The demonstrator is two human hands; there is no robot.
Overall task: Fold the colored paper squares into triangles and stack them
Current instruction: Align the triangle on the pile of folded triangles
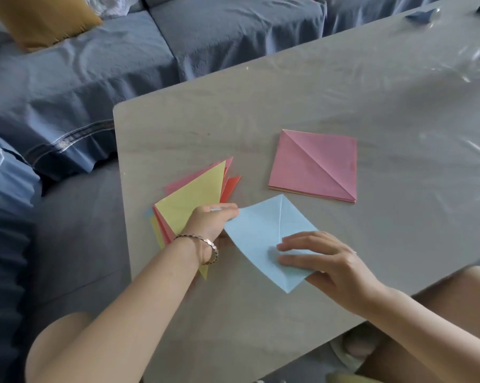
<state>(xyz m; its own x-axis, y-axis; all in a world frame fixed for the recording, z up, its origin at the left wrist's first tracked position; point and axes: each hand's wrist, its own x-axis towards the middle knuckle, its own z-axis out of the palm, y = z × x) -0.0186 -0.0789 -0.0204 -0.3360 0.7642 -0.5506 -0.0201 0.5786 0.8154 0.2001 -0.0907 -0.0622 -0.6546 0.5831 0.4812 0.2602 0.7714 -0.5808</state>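
A light blue paper square (256, 233) with a diagonal crease lies on the table in front of me, its left side curling upward. My left hand (212, 221) pinches its left corner, and my right hand (319, 257) presses flat on its near right part, thumb under the edge. Left of it sits a fanned stack of folded triangles (193, 199) with a yellow one on top and pink and red ones under it. Farther back to the right lies a pile of paper squares (314, 165), the top one pink with a diagonal crease.
The grey table (288, 100) is covered with clear plastic film; its left edge runs close to the triangle stack. A blue sofa (123, 56) with a mustard cushion (40, 20) stands behind. A small dark blue object (422, 15) sits at the far right corner.
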